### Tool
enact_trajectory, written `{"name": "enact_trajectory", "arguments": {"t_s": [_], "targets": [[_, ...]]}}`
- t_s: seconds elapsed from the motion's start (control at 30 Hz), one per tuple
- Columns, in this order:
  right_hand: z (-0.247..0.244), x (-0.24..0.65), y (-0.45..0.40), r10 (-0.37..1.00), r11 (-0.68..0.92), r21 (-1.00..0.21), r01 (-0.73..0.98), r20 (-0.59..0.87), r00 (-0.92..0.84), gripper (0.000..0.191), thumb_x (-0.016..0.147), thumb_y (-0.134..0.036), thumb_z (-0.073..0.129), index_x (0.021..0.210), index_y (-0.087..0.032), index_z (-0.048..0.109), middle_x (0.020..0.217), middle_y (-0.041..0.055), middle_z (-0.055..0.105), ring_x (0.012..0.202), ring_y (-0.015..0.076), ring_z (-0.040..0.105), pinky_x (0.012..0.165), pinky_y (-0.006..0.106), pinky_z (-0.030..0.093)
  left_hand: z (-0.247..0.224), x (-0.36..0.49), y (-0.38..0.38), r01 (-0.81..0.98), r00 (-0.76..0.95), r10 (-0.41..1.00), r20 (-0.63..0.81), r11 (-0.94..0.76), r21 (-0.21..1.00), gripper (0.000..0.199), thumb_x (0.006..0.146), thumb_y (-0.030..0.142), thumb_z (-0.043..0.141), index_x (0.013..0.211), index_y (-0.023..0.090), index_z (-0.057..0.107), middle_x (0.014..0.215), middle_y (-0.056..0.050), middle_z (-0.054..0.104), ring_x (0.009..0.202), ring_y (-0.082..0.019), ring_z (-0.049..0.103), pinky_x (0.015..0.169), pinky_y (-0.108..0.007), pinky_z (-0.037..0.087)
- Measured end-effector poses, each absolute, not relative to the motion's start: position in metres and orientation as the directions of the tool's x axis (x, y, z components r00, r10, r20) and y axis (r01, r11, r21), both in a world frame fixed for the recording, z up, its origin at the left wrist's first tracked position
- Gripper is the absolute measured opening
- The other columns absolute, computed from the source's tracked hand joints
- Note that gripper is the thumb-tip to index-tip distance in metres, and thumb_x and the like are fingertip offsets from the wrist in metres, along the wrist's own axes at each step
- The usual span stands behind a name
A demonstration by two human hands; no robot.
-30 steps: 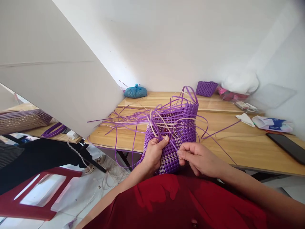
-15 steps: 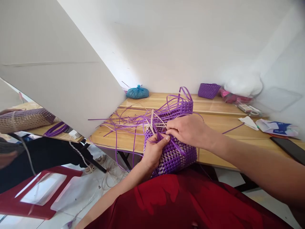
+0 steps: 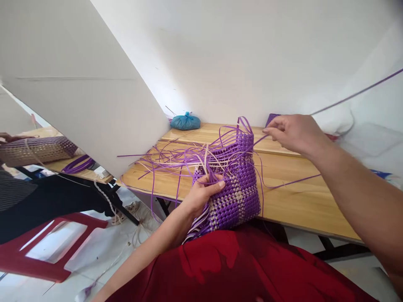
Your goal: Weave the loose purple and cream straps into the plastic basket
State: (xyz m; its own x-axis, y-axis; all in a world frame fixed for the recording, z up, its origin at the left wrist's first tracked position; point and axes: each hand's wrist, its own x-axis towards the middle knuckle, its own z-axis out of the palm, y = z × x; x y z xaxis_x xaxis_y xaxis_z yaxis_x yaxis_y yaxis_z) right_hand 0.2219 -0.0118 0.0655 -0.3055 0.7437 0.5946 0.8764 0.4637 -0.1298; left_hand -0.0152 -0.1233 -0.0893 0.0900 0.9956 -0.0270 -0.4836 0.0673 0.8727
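A half-woven purple and beige basket (image 3: 239, 195) rests between my lap and the table's front edge, with many loose strips (image 3: 176, 157) fanning out to the left from its rim. My left hand (image 3: 203, 193) is closed on the basket's near rim, thumb on the outside weave, with strips bunched at its fingers. Raised to the right of the basket, my right hand (image 3: 288, 132) pinches a purple strip (image 3: 260, 138). That strip runs from the basket to the fingers, and a long length of purple strip stretches beyond the hand to the upper right.
On the wooden table (image 3: 292, 201), a tied blue bag (image 3: 185, 121) sits at the back. A purple woven piece (image 3: 271, 119) is partly hidden behind my right hand. Left of a partition (image 3: 78, 84), another person handles a beige basket (image 3: 37, 151), near a red stool (image 3: 56, 251).
My right hand has left the basket rim and moved up and right, drawing a purple strip out with it. My left hand stays on the rim.
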Motion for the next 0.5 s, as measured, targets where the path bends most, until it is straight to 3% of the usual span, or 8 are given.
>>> {"name": "enact_trajectory", "arguments": {"t_s": [0.1,0.17,0.27,0.4,0.5], "targets": [[0.055,0.225,-0.030,0.776,0.459,-0.294,0.838,0.593,-0.217,0.016,0.081,-0.031,0.067,0.091,-0.019,0.072,0.062,0.0022,0.066,0.054,0.0136,0.053,0.056,0.028,0.034,-0.083,-0.029,-0.125,-0.390,0.213,0.977,0.007,0.079,0.918,0.043,0.061,0.027,0.085,0.101,0.019,0.072,0.090,-0.006,0.069,0.078,-0.018,0.062,0.076,-0.029,0.044],[0.044,0.223,-0.049,0.801,0.476,-0.369,0.798,0.556,-0.221,0.021,0.085,-0.038,0.062,0.092,-0.020,0.071,0.064,0.0007,0.066,0.052,0.0125,0.053,0.053,0.027,0.034,-0.080,-0.037,-0.123,-0.272,0.232,0.972,0.030,0.035,0.962,0.045,0.062,0.027,0.085,0.104,0.019,0.072,0.095,-0.008,0.070,0.082,-0.019,0.062,0.077,-0.030,0.045],[0.019,0.220,-0.072,0.830,0.513,-0.363,0.778,0.442,-0.340,0.030,0.086,-0.048,0.058,0.083,-0.021,0.069,0.064,-0.0003,0.064,0.051,0.0119,0.051,0.051,0.026,0.034,-0.077,-0.047,-0.118,-0.091,0.230,0.970,0.076,-0.056,0.994,0.046,0.061,0.029,0.085,0.104,0.020,0.072,0.094,-0.007,0.070,0.084,-0.020,0.062,0.077,-0.029,0.045],[-0.024,0.224,-0.078,0.862,0.495,-0.363,0.789,0.323,-0.392,0.028,0.082,-0.048,0.062,0.085,-0.021,0.067,0.073,0.0009,0.067,0.060,0.0142,0.057,0.056,0.026,0.039,-0.070,-0.058,-0.112,0.113,0.288,0.957,0.040,-0.075,0.991,0.052,0.059,0.033,0.086,0.106,0.018,0.071,0.093,-0.006,0.071,0.086,-0.022,0.062,0.081,-0.032,0.046],[-0.048,0.231,-0.072,0.864,0.502,-0.396,0.769,0.255,-0.433,0.028,0.088,-0.044,0.053,0.076,-0.021,0.062,0.067,0.0002,0.064,0.061,0.0148,0.057,0.057,0.026,0.040,-0.071,-0.060,-0.111,0.069,0.290,0.957,-0.012,-0.008,0.998,0.050,0.057,0.035,0.088,0.101,0.015,0.072,0.092,-0.007,0.072,0.085,-0.023,0.064,0.083,-0.034,0.047]]}}
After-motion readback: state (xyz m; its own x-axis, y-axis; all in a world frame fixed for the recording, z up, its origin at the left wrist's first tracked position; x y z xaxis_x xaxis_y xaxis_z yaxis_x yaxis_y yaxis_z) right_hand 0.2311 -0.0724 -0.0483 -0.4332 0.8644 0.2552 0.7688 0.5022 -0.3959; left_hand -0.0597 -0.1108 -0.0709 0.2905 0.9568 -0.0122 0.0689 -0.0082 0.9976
